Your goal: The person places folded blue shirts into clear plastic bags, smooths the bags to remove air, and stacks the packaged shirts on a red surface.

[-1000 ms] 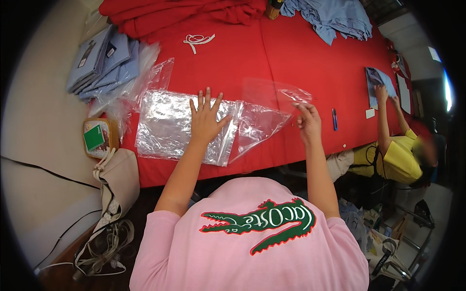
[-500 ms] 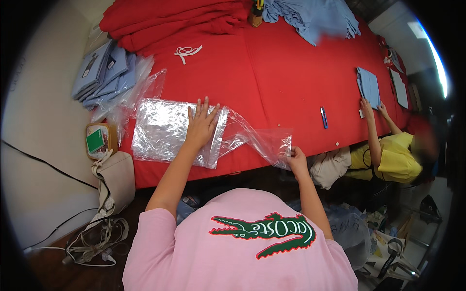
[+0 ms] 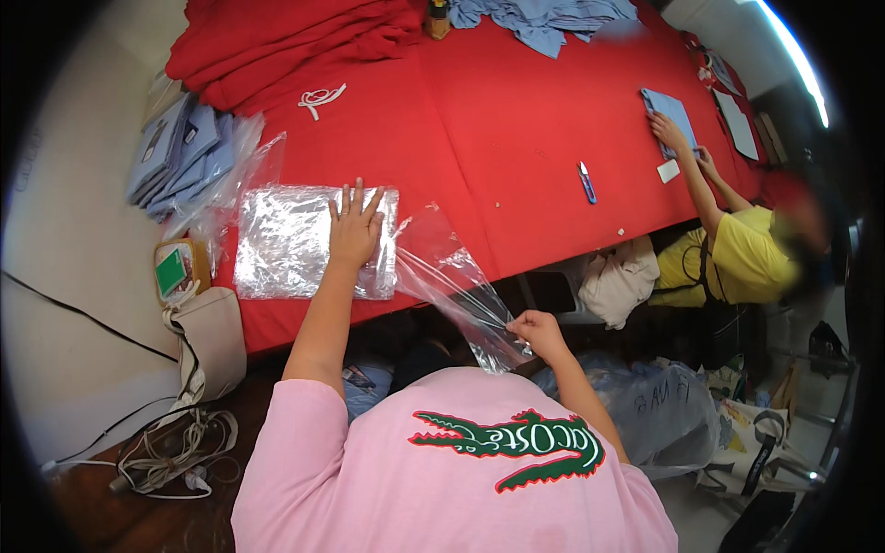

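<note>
A stack of flat clear plastic bags (image 3: 281,244) lies on the red-covered table near its front edge. My left hand (image 3: 354,230) presses down on the right part of the stack, its fingers spread. Between the stack and my right side stretches a single clear plastic bag (image 3: 461,295), creased and slanting down past the table edge. My right hand (image 3: 539,334) pinches its near right corner. The bag's far left end reaches the right edge of the stack; whether it still touches there I cannot tell.
Folded blue garments (image 3: 184,152) and loose plastic film lie at the left. Red fabric (image 3: 286,41) is heaped at the back beside blue fabric (image 3: 544,23). Blue thread snips (image 3: 587,182) rest at right. A co-worker in yellow (image 3: 742,253) handles a folded blue garment (image 3: 671,115).
My right hand has drawn the bag down and toward me, off the table edge. My left hand stays spread on the stack. The co-worker's hands have shifted on the blue garment.
</note>
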{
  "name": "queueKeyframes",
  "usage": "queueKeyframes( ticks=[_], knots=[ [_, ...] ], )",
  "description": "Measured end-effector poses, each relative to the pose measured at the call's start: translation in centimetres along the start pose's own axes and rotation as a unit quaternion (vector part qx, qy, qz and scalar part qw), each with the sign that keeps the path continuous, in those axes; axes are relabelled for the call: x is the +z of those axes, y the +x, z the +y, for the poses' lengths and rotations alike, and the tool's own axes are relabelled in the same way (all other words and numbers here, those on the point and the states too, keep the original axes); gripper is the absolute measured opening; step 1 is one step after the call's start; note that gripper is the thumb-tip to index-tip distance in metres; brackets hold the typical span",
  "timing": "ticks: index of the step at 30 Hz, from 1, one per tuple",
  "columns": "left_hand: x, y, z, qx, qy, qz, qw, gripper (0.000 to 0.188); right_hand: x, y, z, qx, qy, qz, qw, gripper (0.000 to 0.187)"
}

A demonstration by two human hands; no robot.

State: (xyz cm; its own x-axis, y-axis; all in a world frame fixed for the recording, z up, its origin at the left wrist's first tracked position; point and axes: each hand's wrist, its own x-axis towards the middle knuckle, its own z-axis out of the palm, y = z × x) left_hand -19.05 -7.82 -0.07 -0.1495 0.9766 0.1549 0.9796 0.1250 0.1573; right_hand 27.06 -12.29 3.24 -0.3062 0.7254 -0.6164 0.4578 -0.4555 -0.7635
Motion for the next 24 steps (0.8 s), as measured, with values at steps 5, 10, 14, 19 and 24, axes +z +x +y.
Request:
queueKeyframes(
  ticks=[5, 10, 14, 19, 24],
  knots=[
    [0.0, -0.7, -1.0, -0.085, 0.044, 0.001, 0.995, 0.056, -6.0, -7.6, 7.4, 0.037, 0.063, 0.111, 0.991, 0.014],
    [1.3, -0.5, -4.9, -0.100, 0.014, 0.015, 0.995, 0.056, -14.3, -15.7, 15.7, -0.060, 0.360, 0.225, 0.903, 0.017],
    [-0.6, 0.6, 0.5, -0.104, -0.184, 0.209, 0.955, 0.051, -18.9, -20.6, 10.6, -0.179, 0.519, 0.229, 0.803, 0.018],
    [-2.9, 0.0, 14.0, -0.090, -0.615, -0.028, 0.783, 0.040, -18.9, -14.9, -0.1, -0.263, 0.432, 0.232, 0.831, 0.010],
    [-3.6, -2.1, 25.6, -0.144, -0.761, -0.472, 0.422, 0.096, -12.5, -6.7, -12.5, -0.465, 0.324, 0.100, 0.818, 0.003]
  ],
)
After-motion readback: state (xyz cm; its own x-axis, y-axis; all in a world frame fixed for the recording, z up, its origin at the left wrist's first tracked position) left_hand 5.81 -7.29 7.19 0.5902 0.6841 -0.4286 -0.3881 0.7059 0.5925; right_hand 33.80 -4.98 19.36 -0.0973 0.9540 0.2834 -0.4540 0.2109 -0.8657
